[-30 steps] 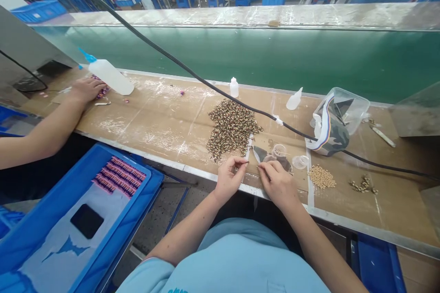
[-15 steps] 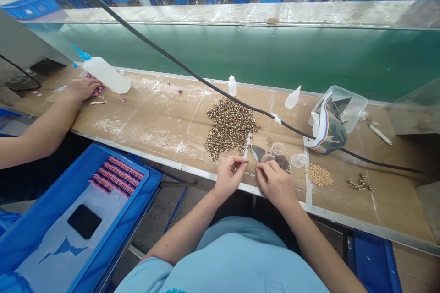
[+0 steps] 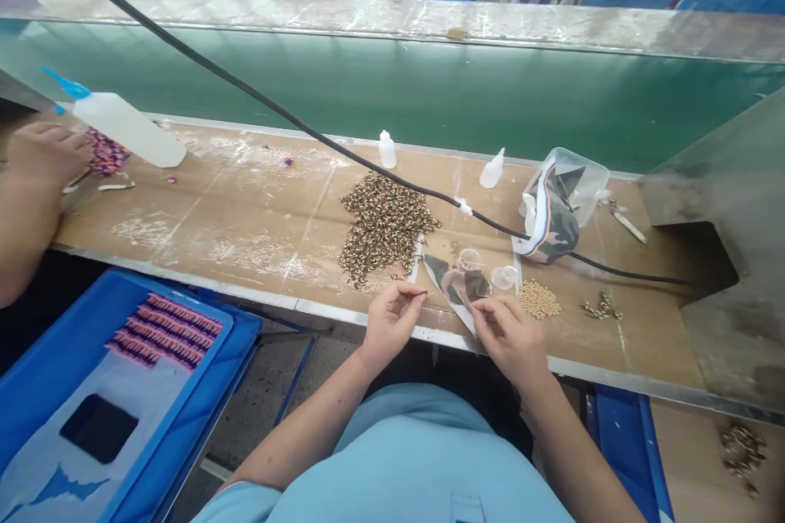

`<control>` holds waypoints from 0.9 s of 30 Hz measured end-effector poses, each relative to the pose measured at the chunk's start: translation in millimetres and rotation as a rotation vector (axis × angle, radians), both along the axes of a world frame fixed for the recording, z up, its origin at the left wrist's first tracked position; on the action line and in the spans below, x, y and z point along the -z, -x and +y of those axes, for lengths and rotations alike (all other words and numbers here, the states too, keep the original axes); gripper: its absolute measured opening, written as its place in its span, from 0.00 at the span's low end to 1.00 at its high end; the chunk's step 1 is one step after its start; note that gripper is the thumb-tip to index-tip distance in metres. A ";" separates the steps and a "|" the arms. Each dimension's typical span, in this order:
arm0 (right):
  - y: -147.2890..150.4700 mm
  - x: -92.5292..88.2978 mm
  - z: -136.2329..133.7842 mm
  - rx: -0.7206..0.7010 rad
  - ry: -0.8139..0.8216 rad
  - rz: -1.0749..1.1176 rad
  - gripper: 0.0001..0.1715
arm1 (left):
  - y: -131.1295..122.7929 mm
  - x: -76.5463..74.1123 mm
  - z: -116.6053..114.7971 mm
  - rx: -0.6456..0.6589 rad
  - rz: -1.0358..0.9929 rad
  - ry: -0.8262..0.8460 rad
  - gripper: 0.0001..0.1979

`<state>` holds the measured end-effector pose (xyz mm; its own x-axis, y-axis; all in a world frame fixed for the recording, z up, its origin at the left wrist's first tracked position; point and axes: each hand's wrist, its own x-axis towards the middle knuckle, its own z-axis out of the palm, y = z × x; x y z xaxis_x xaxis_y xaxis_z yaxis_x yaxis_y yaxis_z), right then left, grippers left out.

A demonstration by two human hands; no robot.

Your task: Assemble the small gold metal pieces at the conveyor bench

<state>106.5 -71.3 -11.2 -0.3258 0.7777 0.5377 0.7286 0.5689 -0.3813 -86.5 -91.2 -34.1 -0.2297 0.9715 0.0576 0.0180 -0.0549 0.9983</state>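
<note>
Here, left grip pinches tiny piece.

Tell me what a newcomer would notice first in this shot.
The heap of speckled brown beaded pieces dominates the middle of the wooden bench. Just in front of it, the person's left hand pinches a small dark piece, beside the right hand. At lower left, a bright blue tray holds pink-striped rows.

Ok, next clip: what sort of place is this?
Most likely a factory workshop for hand assembly: a green conveyor belt, a long wooden workbench beside it, a heap of small brown-patterned parts, and blue plastic trays.
</note>
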 end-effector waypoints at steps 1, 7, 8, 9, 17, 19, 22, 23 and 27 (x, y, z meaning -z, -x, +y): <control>-9.7 0.2 -0.5 0.021 -0.004 -0.022 0.10 | -4.4 -2.6 -1.7 0.032 -0.032 0.012 0.08; -50.1 5.8 4.3 0.016 -0.038 -0.196 0.11 | -34.8 -14.8 -7.3 0.213 -0.228 0.150 0.10; -52.9 6.3 5.7 -0.002 -0.038 -0.215 0.11 | -39.1 -15.4 -7.1 0.229 -0.257 0.174 0.11; -54.9 6.5 7.1 -0.017 -0.035 -0.229 0.11 | -42.7 -15.6 -6.6 0.242 -0.281 0.198 0.12; -61.3 7.2 5.5 -0.019 0.081 -0.135 0.10 | -48.6 -14.0 4.4 0.250 -0.404 0.328 0.16; -62.1 7.8 3.1 0.000 0.122 -0.110 0.10 | -47.6 -15.1 5.6 0.254 -0.427 0.352 0.17; -61.8 7.3 1.7 0.008 0.134 -0.097 0.10 | -46.5 -16.4 5.8 0.265 -0.445 0.375 0.17; -61.4 6.9 1.9 0.007 0.127 -0.098 0.10 | -46.2 -16.4 5.5 0.267 -0.450 0.376 0.17; -58.6 7.0 3.1 0.001 0.070 -0.116 0.10 | -44.7 -15.6 4.5 0.276 -0.462 0.369 0.17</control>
<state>165.1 -68.2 -18.2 -0.3822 0.8121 0.4408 0.7705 0.5434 -0.3332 -41.8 -86.6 -18.5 0.1096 0.9353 -0.3363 -0.3832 0.3520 0.8540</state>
